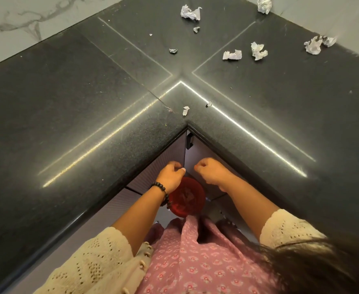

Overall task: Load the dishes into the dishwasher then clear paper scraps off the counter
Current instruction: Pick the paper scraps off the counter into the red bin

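Observation:
The black stone counter (pixel 68 102) wraps round an inner corner in front of me. Crumpled white paper scraps lie on its far right part: one large scrap (pixel 190 13), another at the back wall (pixel 264 4), a third by the right wall (pixel 318 44), and two mid-sized ones (pixel 232 54) (pixel 258 50). Small bits (pixel 186 110) (pixel 208 103) lie near the corner edge. Below the edge, my left hand (pixel 170 174) and my right hand (pixel 211 170) hang side by side with curled fingers over a red bin (pixel 188 197). Nothing shows in either hand.
Grey cabinet doors (pixel 197 153) meet under the corner, with a dark handle (pixel 189 142) at the top. Marble wall (pixel 15 18) borders the counter at the back left. Tiny scraps (pixel 173 50) (pixel 196 29) lie mid-counter. No dishes or dishwasher are in view.

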